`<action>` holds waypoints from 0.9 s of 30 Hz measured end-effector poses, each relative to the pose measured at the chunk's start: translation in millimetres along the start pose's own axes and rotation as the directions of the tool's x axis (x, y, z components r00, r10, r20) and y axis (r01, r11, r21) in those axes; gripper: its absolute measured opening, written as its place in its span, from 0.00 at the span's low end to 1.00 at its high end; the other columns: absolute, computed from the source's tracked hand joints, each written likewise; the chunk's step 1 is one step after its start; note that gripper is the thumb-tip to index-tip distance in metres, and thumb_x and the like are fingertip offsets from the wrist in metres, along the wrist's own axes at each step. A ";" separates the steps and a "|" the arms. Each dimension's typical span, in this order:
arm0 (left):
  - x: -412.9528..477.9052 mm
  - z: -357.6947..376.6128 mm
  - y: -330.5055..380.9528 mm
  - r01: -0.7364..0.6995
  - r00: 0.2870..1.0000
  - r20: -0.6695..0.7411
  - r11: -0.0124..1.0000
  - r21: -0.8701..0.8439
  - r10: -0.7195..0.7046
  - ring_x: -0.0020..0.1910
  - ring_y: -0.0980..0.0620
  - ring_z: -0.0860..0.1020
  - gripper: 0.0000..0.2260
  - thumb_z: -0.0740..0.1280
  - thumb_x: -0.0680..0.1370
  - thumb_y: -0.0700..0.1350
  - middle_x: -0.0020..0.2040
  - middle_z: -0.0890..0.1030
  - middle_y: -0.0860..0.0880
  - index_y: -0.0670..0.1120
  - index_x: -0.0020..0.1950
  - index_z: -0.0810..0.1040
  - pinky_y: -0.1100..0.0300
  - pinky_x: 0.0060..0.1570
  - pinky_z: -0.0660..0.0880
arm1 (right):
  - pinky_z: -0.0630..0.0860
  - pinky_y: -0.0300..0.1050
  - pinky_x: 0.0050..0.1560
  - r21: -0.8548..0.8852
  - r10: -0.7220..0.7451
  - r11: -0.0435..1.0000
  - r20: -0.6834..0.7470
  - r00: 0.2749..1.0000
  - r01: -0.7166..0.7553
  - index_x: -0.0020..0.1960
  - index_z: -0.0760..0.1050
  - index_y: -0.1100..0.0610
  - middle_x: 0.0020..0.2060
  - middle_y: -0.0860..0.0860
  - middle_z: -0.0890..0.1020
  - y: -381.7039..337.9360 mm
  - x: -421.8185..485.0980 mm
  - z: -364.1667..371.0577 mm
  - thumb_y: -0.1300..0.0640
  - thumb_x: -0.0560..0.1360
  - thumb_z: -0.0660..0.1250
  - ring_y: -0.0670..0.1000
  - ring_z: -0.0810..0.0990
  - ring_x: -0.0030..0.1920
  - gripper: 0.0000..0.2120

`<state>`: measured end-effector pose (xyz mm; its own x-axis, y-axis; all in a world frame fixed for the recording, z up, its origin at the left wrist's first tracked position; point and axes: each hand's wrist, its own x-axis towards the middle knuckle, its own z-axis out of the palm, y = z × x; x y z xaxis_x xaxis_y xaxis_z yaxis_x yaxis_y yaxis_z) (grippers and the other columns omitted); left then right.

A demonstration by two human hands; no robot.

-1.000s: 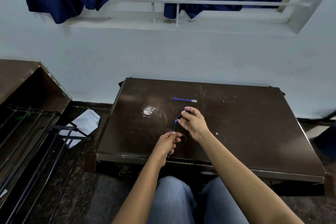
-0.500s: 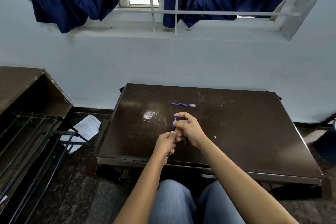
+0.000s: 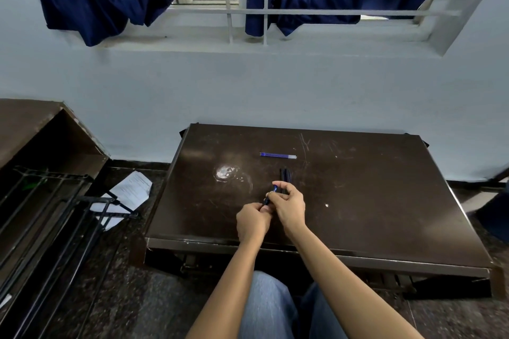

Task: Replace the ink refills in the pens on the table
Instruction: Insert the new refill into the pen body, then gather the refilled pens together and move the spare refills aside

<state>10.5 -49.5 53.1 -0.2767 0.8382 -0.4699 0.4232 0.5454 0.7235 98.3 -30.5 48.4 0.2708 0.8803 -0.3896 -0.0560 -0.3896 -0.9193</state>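
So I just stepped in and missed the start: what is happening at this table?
A seated person is working on a pen held between both hands above the dark table. The left hand grips its lower end, and the right hand pinches the upper, blue-tipped end. Blue refills lie farther back on the table, and dark pens lie just beyond the right hand, untouched.
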 end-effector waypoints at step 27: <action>78.3 28.6 18.9 -0.045 0.999 0.011 0.988 0.146 0.043 0.43 0.50 0.79 0.02 0.69 0.75 0.39 0.46 0.81 0.42 0.41 0.43 0.78 0.64 0.38 0.71 | 0.74 0.40 0.52 -0.467 -0.054 0.884 -0.036 0.998 0.031 0.61 0.79 0.58 0.45 0.53 0.83 17.5 95.0 -42.3 0.61 0.74 0.69 0.50 0.80 0.46 0.15</action>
<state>21.5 26.5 15.6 -0.2488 0.8611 -0.4434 0.5567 0.5018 0.6620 163.7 34.8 -2.3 0.3075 0.8897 -0.3375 0.4077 -0.4436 -0.7981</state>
